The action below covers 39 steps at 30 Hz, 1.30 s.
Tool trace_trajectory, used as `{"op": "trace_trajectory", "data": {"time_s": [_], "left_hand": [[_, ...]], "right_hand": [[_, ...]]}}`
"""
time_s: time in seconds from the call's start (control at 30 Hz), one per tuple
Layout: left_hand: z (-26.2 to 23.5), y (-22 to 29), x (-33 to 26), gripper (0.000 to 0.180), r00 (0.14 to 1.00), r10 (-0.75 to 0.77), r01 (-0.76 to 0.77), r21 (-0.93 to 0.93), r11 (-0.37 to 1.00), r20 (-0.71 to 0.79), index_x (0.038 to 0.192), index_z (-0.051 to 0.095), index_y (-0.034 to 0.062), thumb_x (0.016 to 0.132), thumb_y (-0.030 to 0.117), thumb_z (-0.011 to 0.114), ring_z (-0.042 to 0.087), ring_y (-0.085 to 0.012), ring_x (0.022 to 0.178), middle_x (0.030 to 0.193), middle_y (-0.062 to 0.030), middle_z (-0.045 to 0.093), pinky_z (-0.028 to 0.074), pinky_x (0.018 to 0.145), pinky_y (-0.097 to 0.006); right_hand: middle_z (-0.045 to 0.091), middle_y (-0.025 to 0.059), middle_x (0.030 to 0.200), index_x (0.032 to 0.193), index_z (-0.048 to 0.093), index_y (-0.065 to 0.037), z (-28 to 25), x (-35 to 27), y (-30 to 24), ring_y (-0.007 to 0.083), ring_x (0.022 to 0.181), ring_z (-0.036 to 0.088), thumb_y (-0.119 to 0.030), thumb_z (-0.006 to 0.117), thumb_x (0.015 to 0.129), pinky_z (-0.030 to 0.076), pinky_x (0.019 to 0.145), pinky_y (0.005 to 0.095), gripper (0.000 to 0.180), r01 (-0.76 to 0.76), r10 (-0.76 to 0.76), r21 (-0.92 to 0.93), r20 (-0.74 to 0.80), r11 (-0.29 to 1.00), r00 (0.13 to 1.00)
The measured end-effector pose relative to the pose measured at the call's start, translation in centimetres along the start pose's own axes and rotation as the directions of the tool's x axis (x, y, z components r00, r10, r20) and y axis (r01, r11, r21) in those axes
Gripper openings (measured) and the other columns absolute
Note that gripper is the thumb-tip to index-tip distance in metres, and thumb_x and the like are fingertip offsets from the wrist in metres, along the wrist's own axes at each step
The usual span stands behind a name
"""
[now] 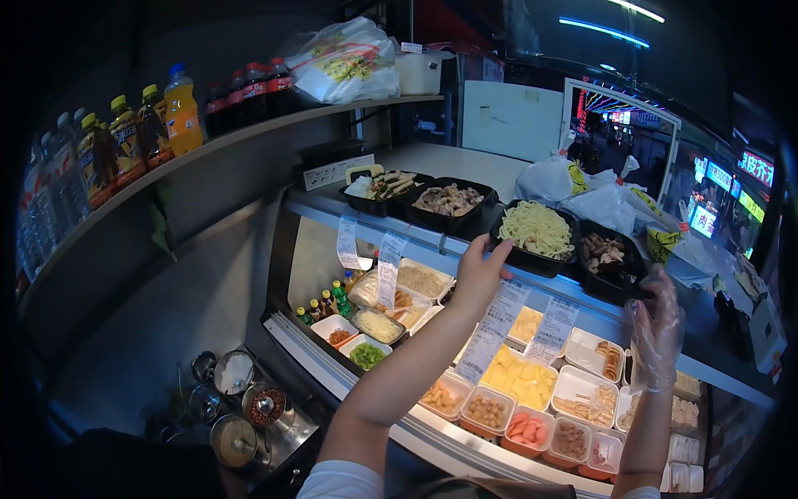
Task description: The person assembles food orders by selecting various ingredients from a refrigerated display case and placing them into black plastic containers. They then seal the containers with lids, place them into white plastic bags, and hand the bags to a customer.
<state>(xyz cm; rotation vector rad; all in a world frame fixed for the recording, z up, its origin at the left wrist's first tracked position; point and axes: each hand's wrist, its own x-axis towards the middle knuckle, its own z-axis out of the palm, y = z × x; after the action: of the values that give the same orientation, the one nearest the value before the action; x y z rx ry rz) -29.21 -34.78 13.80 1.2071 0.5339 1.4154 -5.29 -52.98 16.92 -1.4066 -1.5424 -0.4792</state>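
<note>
My left hand (482, 273), bare, grips the near left edge of a black takeaway container with pale yellow noodles (536, 229). Close against its right side is a black takeaway container with dark brown cooked pieces (607, 252); I cannot tell whether the two are joined. My right hand (657, 324), in a clear plastic glove, has its fingers closed at that one's right corner. To the left stand a black container of browned, sliced food (451, 200) and another of mixed strips (386, 186). All rest on top of the glass display case.
Below, the display case holds tubs of yellow slices (519, 378), pink pieces (527, 430) and other food. Paper order slips (490, 337) hang from its top edge. Tied plastic bags (603, 200) sit behind right. Bottles (181, 112) line the left shelf; jars (234, 372) stand lower left.
</note>
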Motion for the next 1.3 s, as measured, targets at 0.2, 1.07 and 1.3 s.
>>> {"op": "trace_trajectory", "data": {"time_s": [0.2, 1.07, 1.3], "left_hand": [[-9.3, 1.3, 3.2, 0.048, 0.769, 0.607, -0.461, 0.485, 0.743, -0.199, 0.132, 0.044, 0.0128, 0.087, 0.009, 0.062, 0.037, -0.0053, 0.058, 0.065, 0.0061, 0.039, 0.035, 0.056, -0.02], [-16.7, 2.2, 2.1, 0.07, 0.936, 0.267, -0.331, 0.827, 0.454, 0.229, 0.142, 0.037, 0.0346, 0.083, -0.002, 0.048, 0.049, -0.0179, 0.059, 0.065, -0.0059, 0.047, 0.043, 0.059, -0.03], [-14.1, -5.8, -9.3, 0.052, 0.9, 0.4, -0.307, 0.396, 0.865, -0.175, 0.136, 0.045, 0.0045, 0.084, -0.003, 0.053, 0.035, -0.004, 0.059, 0.068, 0.0063, 0.036, 0.031, 0.054, -0.018]], "right_hand": [[0.041, 0.018, 0.14, 0.124, 0.048, -0.007, -2.9, -4.1, 1.0, 0.033, 0.123, 0.048, -0.022, 0.061, 0.087, 0.048, 0.094, 0.0416, 0.042, 0.047, -0.108, -0.268, -0.216, 0.962, 0.97], [0.047, 0.0141, 0.133, 0.125, 0.05, -0.005, 0.5, -15.3, 3.9, 0.0267, 0.122, 0.048, -0.018, 0.064, 0.087, 0.041, 0.097, 0.0372, 0.043, -0.149, 0.18, 0.222, -0.125, 0.964, 0.976], [0.05, 0.011, 0.127, 0.124, 0.051, -0.006, 1.8, -17.8, 2.7, 0.0218, 0.113, 0.051, -0.019, 0.066, 0.085, 0.046, 0.086, 0.0353, 0.043, -0.216, 0.23, 0.243, -0.032, 0.946, 0.973]]}}
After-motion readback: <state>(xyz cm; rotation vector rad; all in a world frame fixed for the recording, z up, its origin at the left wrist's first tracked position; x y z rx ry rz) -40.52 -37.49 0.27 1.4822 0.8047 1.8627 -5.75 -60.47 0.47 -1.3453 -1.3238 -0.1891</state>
